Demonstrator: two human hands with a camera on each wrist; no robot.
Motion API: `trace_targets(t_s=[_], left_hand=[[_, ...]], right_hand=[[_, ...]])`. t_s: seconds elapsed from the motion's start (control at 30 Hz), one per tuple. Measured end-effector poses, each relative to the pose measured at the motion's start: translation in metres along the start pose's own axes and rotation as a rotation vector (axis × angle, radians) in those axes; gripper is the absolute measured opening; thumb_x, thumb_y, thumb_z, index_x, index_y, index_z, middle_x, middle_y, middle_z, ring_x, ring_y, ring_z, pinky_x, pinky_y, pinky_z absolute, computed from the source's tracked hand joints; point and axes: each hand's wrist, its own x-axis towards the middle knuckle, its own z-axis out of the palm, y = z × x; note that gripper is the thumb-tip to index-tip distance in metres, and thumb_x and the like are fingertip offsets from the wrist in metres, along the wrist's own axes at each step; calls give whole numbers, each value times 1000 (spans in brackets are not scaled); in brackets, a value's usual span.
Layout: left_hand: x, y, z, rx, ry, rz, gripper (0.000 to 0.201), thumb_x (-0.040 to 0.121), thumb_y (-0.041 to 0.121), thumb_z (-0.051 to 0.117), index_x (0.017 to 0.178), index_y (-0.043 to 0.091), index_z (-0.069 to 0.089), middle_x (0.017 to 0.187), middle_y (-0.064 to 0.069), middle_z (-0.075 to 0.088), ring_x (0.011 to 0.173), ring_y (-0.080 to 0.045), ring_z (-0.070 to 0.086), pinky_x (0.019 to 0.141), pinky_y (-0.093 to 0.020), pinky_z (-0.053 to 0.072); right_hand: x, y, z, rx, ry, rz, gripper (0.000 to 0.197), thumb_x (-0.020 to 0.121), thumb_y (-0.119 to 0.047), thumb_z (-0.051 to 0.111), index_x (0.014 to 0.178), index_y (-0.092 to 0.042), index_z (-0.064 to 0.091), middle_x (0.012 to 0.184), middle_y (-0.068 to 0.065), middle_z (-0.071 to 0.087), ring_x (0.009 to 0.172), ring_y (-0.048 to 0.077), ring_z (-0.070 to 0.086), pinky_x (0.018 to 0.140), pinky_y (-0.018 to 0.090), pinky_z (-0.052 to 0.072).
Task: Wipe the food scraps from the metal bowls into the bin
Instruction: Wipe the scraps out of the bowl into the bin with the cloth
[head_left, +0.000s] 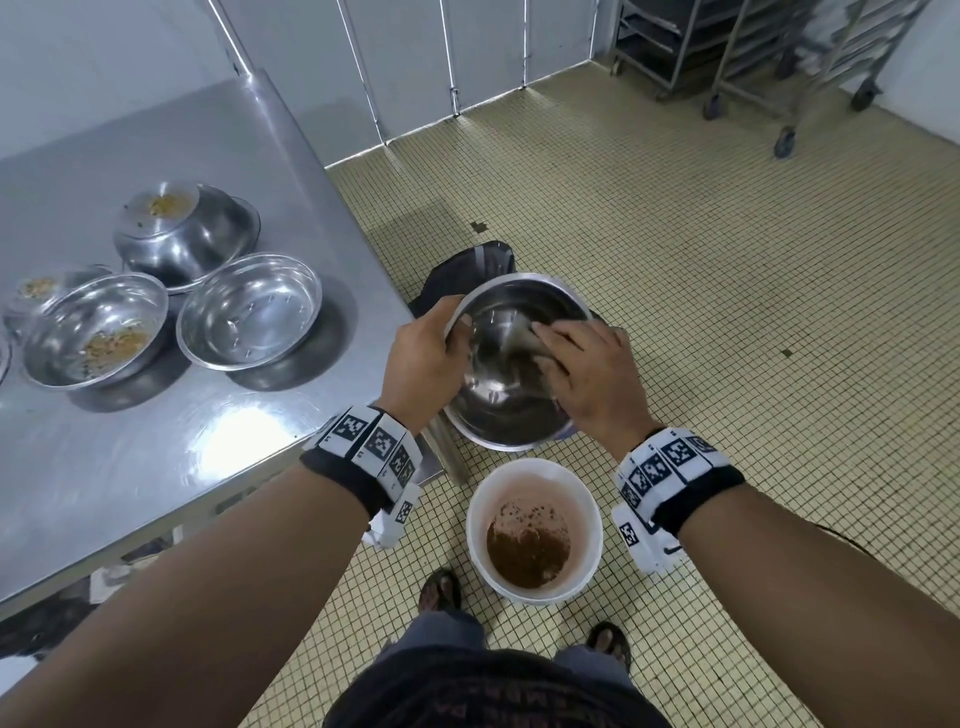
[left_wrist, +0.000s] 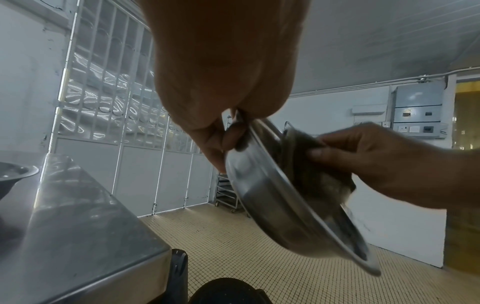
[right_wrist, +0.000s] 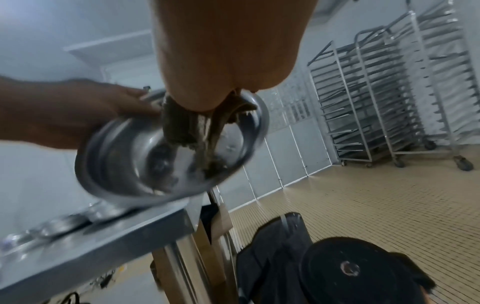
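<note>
Commercial kitchen: steel table (head_left: 218, 156), tray racks (head_left: 779, 57)

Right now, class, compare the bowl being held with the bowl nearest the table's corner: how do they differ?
The held bowl is tilted off the table, gripped at its rim by the left hand; the corner bowl sits level on the table. The right hand presses a cloth inside the held bowl; nothing touches the corner bowl. Both are shiny metal, nearly scrap-free.

Metal bowls: five in clear view; one held in air (head_left: 511, 364); four on steel table (head_left: 156, 415): one clean upright (head_left: 249, 310), one with scraps (head_left: 93, 338), two stacked upside down (head_left: 182, 234); further bowls partly hidden at table's left edge, count unclear; white bucket (head_left: 534, 530): one; black-bagged bin (head_left: 457, 275): one; wheeled tray racks (right_wrist: 376, 98): three; hands: two, left hand (head_left: 423, 358), right hand (head_left: 592, 374); wiping cloth (left_wrist: 311, 164): one.
</note>
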Motion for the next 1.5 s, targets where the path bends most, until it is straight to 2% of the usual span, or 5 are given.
trace_targets(t_s=[0.63,0.87,1.07,1.2,1.5], left_hand=[[4,-6,-2,108,77,95,26,107,17,48,124,16,67,92,-3,72,78,-20,62,71,-31,46],[-8,1,6,2,37,37,16,109,25,48,108,24,64,81,17,62,72,1,60,63,-8,39],[-12,5,12,-133,9,-8,20,109,28,50,114,22,68,85,18,64,79,16,59,66,1,39],[-16,-2,6,-165,26,-12,16,108,28,52,98,29,63,75,13,63,68,9,59,61,-4,40],[-8,-5,-13,-90,58,-16,21,109,31,49,94,42,59,78,15,64,71,12,58,62,-2,39]], right_hand=[[-48,1,-2,125,-498,-136,18,104,-27,54,120,-31,59,106,-9,64,94,10,63,72,20,50],[2,-9,-12,219,-6,224,46,107,-38,38,141,-14,60,125,10,71,113,27,68,93,41,59],[-3,-32,26,184,-322,-29,55,105,-16,47,159,-18,36,164,3,35,154,22,24,125,33,16],[-2,-45,9,233,-546,-93,55,109,-23,44,162,-26,28,168,2,26,154,23,22,122,38,21],[-10,-23,-1,212,-394,60,32,106,-28,44,133,-30,61,94,5,74,71,14,67,67,32,59]])
